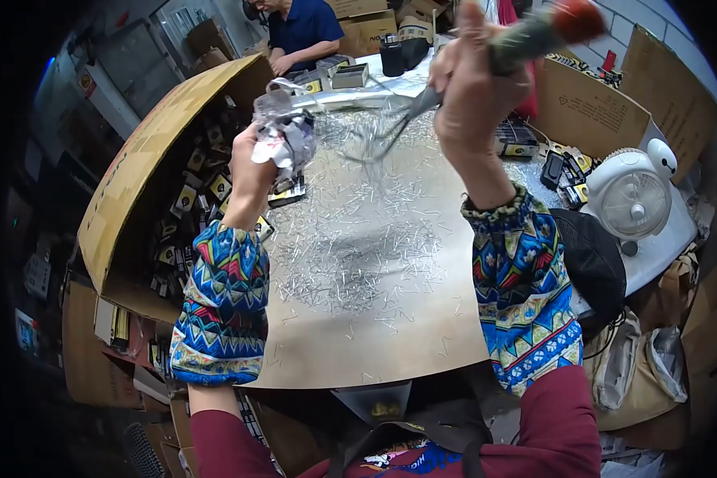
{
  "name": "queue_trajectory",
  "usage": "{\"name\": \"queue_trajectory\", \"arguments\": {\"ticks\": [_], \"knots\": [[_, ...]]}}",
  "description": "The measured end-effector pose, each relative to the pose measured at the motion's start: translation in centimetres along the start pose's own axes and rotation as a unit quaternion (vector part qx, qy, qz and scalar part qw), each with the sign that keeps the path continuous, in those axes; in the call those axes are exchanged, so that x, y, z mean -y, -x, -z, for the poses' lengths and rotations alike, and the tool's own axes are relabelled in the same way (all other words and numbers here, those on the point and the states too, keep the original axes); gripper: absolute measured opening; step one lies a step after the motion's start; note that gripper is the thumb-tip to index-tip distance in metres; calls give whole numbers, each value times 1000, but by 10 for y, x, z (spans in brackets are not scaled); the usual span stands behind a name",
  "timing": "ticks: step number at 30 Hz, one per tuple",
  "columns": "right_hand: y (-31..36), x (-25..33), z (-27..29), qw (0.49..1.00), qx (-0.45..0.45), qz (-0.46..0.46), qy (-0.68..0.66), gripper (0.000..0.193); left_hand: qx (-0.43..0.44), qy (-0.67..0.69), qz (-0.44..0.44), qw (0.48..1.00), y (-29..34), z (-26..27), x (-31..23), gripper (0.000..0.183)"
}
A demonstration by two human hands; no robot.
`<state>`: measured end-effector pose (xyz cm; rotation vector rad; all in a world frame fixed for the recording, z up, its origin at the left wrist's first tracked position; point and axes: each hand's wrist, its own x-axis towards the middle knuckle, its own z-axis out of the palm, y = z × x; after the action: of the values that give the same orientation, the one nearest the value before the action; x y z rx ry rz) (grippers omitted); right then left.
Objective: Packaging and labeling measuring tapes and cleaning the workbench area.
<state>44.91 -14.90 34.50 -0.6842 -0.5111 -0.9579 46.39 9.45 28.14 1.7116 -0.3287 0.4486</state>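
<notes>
My left hand [251, 159] is closed around a crumpled wad of white and clear plastic [288, 143], held over the far left of the work board. Raised at the far right, my right hand [482, 99] grips a tool with a green and red handle [534, 40]. Motion smears the tool, and its exact kind is unclear. A thin dark curved piece [402, 127] trails from below that hand toward the middle. Beneath both hands, many small bent metal pins [358, 263] lie scattered on the tan board [382, 350].
A large open carton [167, 119] of small black and yellow packs stands at left. To the right are a white fan [633, 203], a black bag [585, 259] and more packs [566, 171]. Across the table, a person in a dark blue shirt [307, 28] sits near a black cup [391, 56].
</notes>
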Motion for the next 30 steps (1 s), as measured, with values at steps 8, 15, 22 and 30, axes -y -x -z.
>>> {"name": "queue_trajectory", "arguments": {"ticks": [8, 15, 22, 30], "knots": [[-4, -7, 10, 995, 84, 15, 59, 25, -50, -379, -91, 920, -4, -7, 4, 30], [14, -26, 16, 984, 99, 34, 145, 19, -29, -112, -107, 987, 7, -15, 8, 26], [53, -51, 34, 992, -62, -88, 60, 14, 43, -403, -128, 905, 7, -26, -12, 27], [-3, -23, 32, 992, -116, -47, -9, 32, 6, -317, -134, 939, 0, -8, 4, 35]]}}
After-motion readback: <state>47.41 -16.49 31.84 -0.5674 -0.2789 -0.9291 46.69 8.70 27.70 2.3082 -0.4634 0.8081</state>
